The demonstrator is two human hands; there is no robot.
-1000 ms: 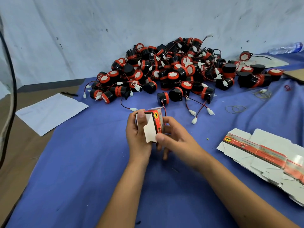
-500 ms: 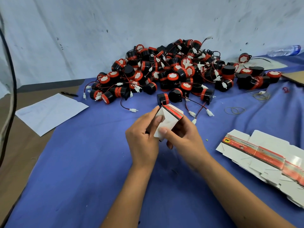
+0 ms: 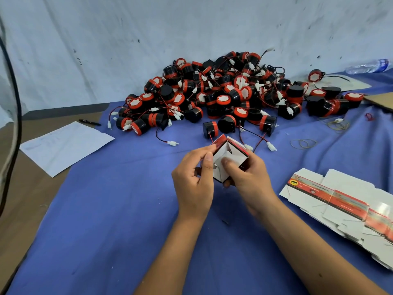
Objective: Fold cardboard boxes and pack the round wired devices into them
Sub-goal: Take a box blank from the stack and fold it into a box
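Box point(image 3: 230, 160) — open end facing the camera — gripped between both hands point(image 3: 221, 179).

I have one head-worn wide-angle view, looking forward and down, close over the blue cloth point(image 3: 106, 209), facing the wall point(image 3: 148, 39).

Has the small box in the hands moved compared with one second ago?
Yes. The box, held by the left hand and right hand, has turned its open white inside toward the camera and sits slightly nearer the flat boxes.
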